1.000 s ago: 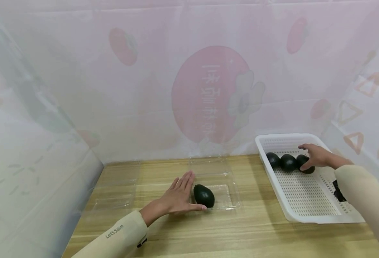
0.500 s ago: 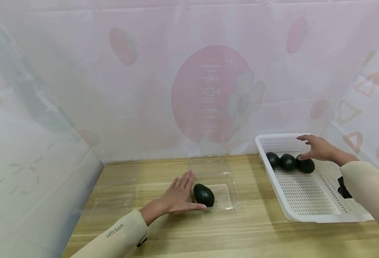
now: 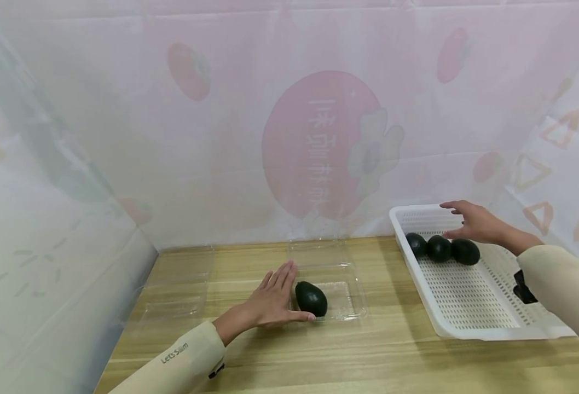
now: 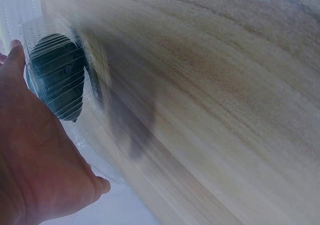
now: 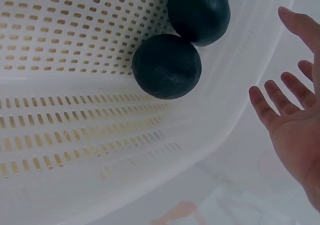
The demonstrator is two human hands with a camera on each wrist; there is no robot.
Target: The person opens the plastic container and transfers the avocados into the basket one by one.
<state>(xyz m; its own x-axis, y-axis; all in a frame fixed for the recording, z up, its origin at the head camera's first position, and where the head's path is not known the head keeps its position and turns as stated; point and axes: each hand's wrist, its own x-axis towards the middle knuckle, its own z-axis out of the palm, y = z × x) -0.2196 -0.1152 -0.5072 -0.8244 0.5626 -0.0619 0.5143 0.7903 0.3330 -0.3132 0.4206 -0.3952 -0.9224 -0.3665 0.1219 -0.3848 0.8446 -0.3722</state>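
Observation:
My left hand (image 3: 273, 300) lies with straight fingers along the left side of a clear plastic clamshell box (image 3: 357, 316), thumb at its front edge. Inside that box, on its left, sits a dark green avocado (image 3: 311, 299); the left wrist view shows the same avocado (image 4: 62, 80) through the ribbed plastic wall. My right hand (image 3: 479, 223) hovers over the far part of a white perforated basket (image 3: 429, 298), fingers spread and holding nothing. Just below it, three avocados (image 3: 465, 252) lie in a row. In the right wrist view the nearest avocado (image 5: 167, 66) is apart from the hand.
Another clear plastic box (image 3: 176, 309) stands open on the left of the wooden table (image 3: 289, 361). A printed cloth backdrop (image 3: 230, 164) rises behind the table and along both sides. The basket stands near the right-hand cloth.
My right hand has risen off the rightmost avocado and shifted back and left over the row, leaving that avocado fully visible. My left hand and the boxed avocado have not moved.

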